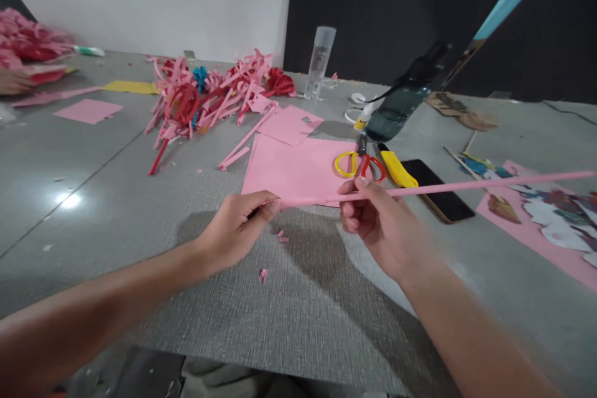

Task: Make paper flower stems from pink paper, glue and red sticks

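Note:
A long thin pink paper stick (448, 188) runs sideways between my hands and reaches out past the right one. My left hand (237, 227) is closed, pinching its left end between thumb and fingers. Farther along the stick, the thumb and fingers of my right hand (382, 217) are closed around it. Behind the hands lie pink paper sheets (293, 165) on the grey table. Scissors (360, 161) with one yellow and one red handle loop rest on the sheets' right edge, just beyond my right hand.
Pink and red curled paper pieces (209, 96) are heaped at the back left. A dark bottle (403, 99), a clear bottle (320, 62), a yellow cutter (397, 166) and a phone (441, 193) stand or lie beyond. Another person's hand (16, 82) shows at the far left.

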Tool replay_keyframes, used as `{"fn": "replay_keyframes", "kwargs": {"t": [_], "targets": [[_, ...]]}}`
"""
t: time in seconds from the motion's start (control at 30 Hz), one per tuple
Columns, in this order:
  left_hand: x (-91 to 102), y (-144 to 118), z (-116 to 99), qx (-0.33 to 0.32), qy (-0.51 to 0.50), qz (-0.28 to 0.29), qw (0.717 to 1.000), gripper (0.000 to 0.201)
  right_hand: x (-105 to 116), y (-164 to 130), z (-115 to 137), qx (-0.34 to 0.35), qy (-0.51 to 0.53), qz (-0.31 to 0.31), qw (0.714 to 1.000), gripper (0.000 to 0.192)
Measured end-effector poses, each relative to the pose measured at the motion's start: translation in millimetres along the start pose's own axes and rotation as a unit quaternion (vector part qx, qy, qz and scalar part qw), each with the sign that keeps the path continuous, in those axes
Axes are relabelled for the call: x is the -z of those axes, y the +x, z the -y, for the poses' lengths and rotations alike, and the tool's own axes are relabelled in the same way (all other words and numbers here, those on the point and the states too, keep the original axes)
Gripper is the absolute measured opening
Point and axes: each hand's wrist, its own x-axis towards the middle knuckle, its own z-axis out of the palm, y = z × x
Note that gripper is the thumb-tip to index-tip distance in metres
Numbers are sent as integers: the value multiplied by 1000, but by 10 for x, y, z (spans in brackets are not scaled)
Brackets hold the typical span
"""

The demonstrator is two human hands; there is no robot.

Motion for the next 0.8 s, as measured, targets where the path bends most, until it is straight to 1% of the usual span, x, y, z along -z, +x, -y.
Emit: {"fn": "replay_keyframes", "kwargs": {"t": [0.17,0.23,0.37,0.43,0.5,0.57,0.63,0.73,0.8], "targets": [[17,29,19,17,12,-8,1000,38,-18,-12,-43,27,-21,19,999,20],[35,42,9,20,37,-20,999,36,-43,-33,-64,46,-36,32,998,20],[92,97,12,28,98,-42,994,32,-121,-133,-114,96,-108,78,986,18],[117,130,31,25,117,-37,992,31,-155,-190,-136,114,-152,91,977,15],[130,150,48,21,134,-24,991,30,-170,-219,-151,120,-177,90,973,15],[128,153,51,20,141,-9,990,30,-162,-205,-153,114,-167,77,976,15],[115,140,39,14,127,7,992,33,-139,-154,-143,101,-129,58,985,16],[98,112,9,-9,79,21,997,38,-93,-52,-124,57,-53,31,997,19],[96,98,-7,-31,69,21,997,39,-66,8,-125,21,-11,12,1000,20]]}}
